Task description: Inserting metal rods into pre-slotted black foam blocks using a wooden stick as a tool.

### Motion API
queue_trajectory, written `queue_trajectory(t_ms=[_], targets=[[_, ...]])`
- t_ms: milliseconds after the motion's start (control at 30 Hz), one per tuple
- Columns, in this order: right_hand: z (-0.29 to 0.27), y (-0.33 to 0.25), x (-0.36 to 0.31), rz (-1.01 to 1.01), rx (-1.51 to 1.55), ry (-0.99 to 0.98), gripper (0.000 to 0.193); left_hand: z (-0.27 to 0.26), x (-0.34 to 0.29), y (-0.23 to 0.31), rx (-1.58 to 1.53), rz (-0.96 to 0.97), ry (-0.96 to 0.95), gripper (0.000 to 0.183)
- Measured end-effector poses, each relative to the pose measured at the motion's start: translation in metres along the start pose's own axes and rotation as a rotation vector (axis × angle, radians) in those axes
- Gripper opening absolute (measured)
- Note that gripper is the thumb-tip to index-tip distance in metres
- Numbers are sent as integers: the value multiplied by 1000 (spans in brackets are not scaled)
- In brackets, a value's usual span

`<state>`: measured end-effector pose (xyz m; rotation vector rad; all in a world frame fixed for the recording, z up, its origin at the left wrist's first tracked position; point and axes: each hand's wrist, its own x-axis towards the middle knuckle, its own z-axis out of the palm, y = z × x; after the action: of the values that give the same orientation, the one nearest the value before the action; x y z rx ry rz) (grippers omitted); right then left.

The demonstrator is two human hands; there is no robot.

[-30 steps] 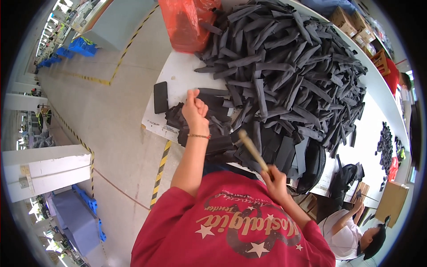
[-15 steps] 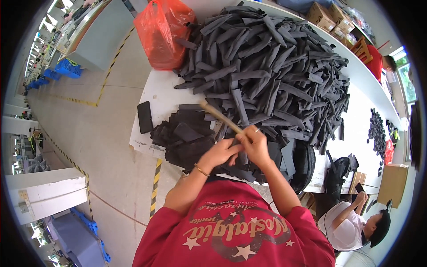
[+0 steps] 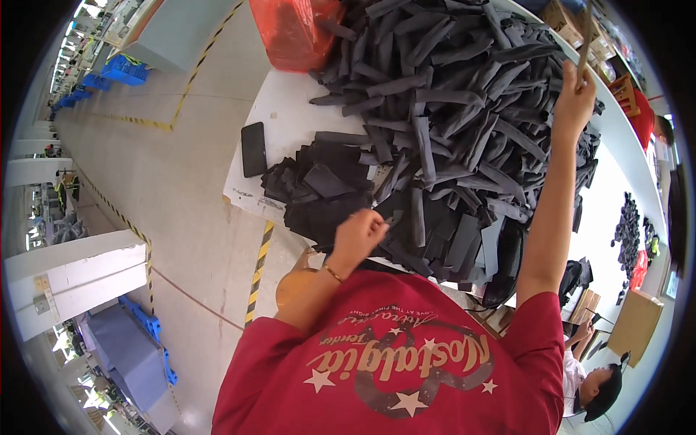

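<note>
My right hand (image 3: 573, 101) is raised over the far right side of the table, closed around a thin wooden stick (image 3: 586, 40) that points up and away. Near the table's front edge is my left hand (image 3: 359, 235), its fingers curled together; whatever they may pinch is too small to make out. A large heap of dark grey fabric tubes (image 3: 464, 94) covers the middle and back of the white table (image 3: 286, 101). Flat black fabric pieces (image 3: 326, 177) lie stacked to the left of the heap. More flat dark pieces (image 3: 460, 243) are spread in front of it.
A black phone (image 3: 254, 149) lies at the table's left edge, with a red plastic bag (image 3: 297, 36) behind. To the right are a black mesh item (image 3: 507, 264), a cardboard box (image 3: 636, 328) and a seated person in white (image 3: 573, 377). A yellow round seat (image 3: 293, 286) shows beside my left forearm.
My hands have come apart. The right hand has swung far up and right with the stick; the left stays low at the front edge. The view has shifted, too.
</note>
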<state>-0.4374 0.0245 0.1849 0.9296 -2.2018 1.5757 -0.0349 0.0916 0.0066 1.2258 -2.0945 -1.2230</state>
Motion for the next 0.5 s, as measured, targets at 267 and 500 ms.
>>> queue_trajectory(t_ms=[267,500], targets=[[-47,51,-213,-219,-29,-684,18,-22,16,-81,501,174,74,17],[-83,51,-259,-400,-132,-1105,18,-26,21,-72,657,246,-62,8]])
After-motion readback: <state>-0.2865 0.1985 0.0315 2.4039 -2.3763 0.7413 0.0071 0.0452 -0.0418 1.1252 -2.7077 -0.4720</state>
